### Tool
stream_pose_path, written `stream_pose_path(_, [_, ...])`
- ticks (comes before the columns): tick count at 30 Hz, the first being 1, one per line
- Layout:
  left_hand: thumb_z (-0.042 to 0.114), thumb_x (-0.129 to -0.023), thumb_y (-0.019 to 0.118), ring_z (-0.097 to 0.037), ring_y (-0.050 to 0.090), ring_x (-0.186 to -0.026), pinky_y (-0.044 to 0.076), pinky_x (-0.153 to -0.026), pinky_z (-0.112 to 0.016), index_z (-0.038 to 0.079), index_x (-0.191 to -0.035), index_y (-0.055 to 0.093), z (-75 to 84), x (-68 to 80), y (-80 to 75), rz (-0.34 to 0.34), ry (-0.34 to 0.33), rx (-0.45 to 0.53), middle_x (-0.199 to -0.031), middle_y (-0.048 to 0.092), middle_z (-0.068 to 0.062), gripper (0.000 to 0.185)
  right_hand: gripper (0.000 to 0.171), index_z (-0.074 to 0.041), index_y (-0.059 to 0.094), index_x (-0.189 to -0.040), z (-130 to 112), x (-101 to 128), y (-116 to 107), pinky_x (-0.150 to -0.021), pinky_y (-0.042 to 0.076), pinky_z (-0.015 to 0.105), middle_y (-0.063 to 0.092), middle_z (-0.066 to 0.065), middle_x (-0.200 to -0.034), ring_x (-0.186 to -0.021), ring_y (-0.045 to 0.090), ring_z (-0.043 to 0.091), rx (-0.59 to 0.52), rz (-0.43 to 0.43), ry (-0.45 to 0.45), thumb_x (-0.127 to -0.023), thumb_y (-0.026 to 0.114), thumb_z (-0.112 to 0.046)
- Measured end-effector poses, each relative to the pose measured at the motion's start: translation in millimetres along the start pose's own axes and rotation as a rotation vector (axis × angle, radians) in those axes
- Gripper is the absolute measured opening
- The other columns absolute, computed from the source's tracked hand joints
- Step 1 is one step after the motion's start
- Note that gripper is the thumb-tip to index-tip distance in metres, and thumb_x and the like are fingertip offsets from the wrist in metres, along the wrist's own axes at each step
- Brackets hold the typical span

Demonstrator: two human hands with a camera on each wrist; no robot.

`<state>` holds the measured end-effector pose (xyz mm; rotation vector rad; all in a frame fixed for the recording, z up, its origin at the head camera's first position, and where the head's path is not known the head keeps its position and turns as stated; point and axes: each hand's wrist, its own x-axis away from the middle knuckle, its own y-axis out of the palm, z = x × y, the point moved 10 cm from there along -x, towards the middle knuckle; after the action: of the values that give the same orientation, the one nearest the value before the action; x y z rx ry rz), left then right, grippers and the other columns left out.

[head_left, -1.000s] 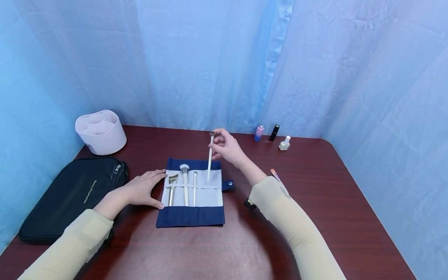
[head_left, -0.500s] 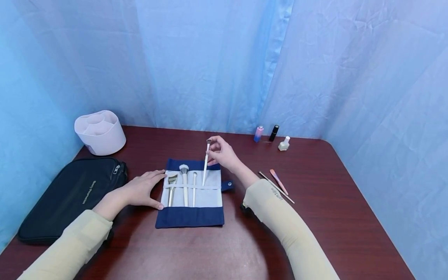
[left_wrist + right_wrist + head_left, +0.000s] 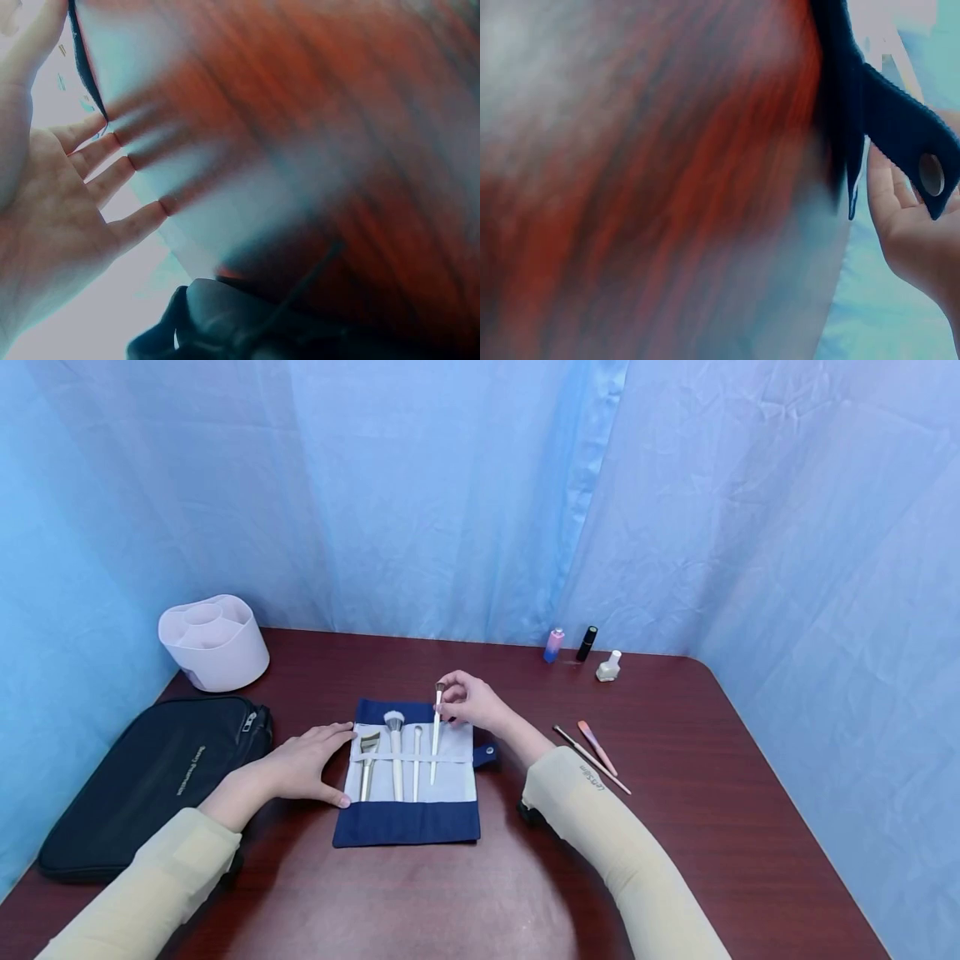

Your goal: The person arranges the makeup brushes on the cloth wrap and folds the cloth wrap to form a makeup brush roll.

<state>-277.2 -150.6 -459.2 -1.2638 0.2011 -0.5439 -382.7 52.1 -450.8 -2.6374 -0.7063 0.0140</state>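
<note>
cloth brush roll [image 3: 408, 814] — matt, glossy wood table [image 3: 675, 827]

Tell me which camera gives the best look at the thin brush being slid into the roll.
The head view. It shows the thin brush whole, pinched near its bristles by the right hand, handle under the strap of the brush roll. Both wrist views are blurred; neither shows the brush, and the right one catches only the roll's tab.

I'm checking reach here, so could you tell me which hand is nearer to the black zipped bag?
Left. The left hand rests on the brush roll's left edge, beside the black bag; the right hand is beyond the roll.
</note>
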Motion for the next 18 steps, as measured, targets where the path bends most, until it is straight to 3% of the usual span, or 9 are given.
stream_pose_path(12, [0.064,-0.067,0.073,-0.042,0.03,-0.134,0.03,-0.099,-0.067,0.004,-0.145,0.034,2.9,-0.2,-1.2,-0.001,0.004,0.001,-0.151,0.03,-0.019,0.106,0.035,-0.002,0.057,-0.112,-1,9,18,-0.064,0.046,0.024,0.064,0.004,-0.086,-0.074,0.059,0.013,0.102,-0.188,-0.015,-0.082,0.073,-0.009])
stream_pose_path(18, [0.063,-0.067,0.074,-0.042,0.031,-0.134,0.031,-0.099,-0.066,0.003,-0.144,0.034,3.6,1.4,-2.3,-0.003,0.004,0.001,-0.15,0.03,-0.02,0.106,0.034,-0.005,0.06,-0.111,0,12,29,-0.071,0.048,0.023,0.066,0.002,-0.087,-0.079,0.06,0.012,0.249,-0.278,-0.058,-0.081,0.075,-0.014])
